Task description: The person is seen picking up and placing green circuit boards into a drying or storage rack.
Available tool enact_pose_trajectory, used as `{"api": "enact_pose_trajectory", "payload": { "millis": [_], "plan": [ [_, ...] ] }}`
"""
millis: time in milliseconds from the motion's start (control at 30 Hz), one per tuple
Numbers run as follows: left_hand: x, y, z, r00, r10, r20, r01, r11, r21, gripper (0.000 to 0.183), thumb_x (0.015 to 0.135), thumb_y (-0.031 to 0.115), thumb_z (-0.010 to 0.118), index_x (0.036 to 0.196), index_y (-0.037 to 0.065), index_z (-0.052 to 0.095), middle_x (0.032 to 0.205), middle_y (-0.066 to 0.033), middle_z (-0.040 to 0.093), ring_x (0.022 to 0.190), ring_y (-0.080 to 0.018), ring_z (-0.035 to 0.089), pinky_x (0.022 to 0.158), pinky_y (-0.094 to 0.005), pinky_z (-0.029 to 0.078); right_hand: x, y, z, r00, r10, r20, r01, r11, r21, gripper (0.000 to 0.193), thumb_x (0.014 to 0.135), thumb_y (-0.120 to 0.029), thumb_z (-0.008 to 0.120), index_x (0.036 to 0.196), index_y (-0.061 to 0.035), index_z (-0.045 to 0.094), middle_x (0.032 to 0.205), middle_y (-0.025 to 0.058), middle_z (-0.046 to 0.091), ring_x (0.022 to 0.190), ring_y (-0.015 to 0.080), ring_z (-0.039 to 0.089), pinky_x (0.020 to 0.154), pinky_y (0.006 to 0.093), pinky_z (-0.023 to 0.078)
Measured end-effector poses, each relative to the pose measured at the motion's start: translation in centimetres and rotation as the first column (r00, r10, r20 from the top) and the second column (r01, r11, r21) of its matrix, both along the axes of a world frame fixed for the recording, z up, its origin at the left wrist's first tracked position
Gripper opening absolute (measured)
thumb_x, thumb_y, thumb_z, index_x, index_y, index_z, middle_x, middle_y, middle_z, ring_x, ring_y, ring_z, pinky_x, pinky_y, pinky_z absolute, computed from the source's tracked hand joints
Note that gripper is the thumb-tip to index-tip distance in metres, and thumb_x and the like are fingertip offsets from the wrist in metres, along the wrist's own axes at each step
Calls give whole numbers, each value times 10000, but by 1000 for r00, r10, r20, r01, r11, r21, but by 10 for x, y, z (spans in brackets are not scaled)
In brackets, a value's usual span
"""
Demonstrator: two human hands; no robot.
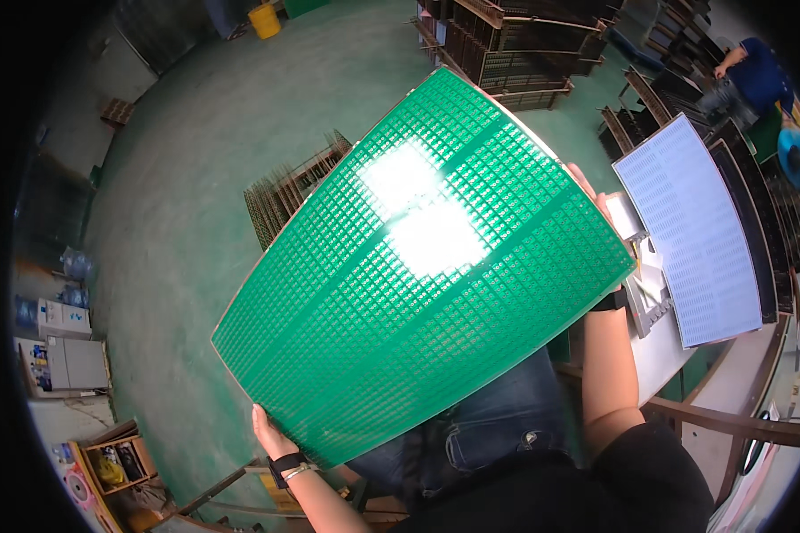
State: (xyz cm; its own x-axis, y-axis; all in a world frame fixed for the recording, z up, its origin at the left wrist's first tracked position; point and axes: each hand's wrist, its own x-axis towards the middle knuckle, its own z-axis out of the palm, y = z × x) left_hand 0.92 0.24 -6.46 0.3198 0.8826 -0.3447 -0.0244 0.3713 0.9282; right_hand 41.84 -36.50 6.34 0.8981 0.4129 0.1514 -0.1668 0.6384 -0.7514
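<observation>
Green panel (373, 302) right in front of you, held up in the air above your lap and the floor, tilted, long axis running lower left to upper right. Step in hand, by the look of it: carrying or angling the sheet with two hands. Left hand (276, 437) grasps the lower-left short edge; right hand (596, 191) grasps the opposite short edge, fingers showing along the rim, the rest mostly behind the sheet. Neither is released. Next move probably calls for both grips to turn together, edges kept clear of the things at your right; one-sided slack could let it flex or slip.

Panel looks thin, stiff, flat, glossy: glare blows out the upper middle. Rectangle bowed by the lens, small repeated cells in tight rows, plain darker bands between blocks, pale rim.

Outward: at your right, a pale blue panel (698, 235), matte-looking, rows of fine marks, beside a white tabletop (658, 364). Beyond your panel, a low rack (280, 195) with thin upright prongs, and dark stacked racks (533, 53). Smooth green floor (187, 186), dull sheen. Co-worker (760, 80) in dark blue, far right, well apart from your hands.
</observation>
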Motion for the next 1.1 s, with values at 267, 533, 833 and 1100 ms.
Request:
{"api": "enact_pose_trajectory", "payload": {
  "millis": [267,533,833,1100],
  "plan": [
    [-17,12,2,992,129,-11,-129,991,45,386,943,351,476,1116,16,558,1064,-54,591,942,-148,549,820,-297,451,-9,-16,14,980,113,161,-63,957,-285,635,932,-362,472,1377,45,272,1387,184,366,1271,224,382,1038,338,332],
    [-38,22,17,987,117,109,-137,970,201,350,968,318,431,1103,11,530,1083,-58,564,1010,-145,508,897,-293,400,11,-49,12,924,380,39,-323,832,-450,521,868,-187,618,1294,26,408,1159,132,579,1042,180,568,892,305,460],
    [-11,33,47,881,-158,446,0,943,334,166,873,167,571,1011,96,512,1318,-164,441,1223,-311,420,1013,-507,348,67,-23,3,968,-215,131,243,934,-262,299,981,-233,376,1226,-93,474,1305,113,475,1261,197,391,1055,404,300],
    [43,-18,100,878,51,477,-61,998,5,467,892,42,505,1333,92,358,1289,-153,468,1095,-227,535,930,-383,468,25,21,-2,982,161,-98,-161,987,14,398,973,-347,325,1223,-82,483,1235,135,526,1137,225,505,953,418,417]
  ]
}}
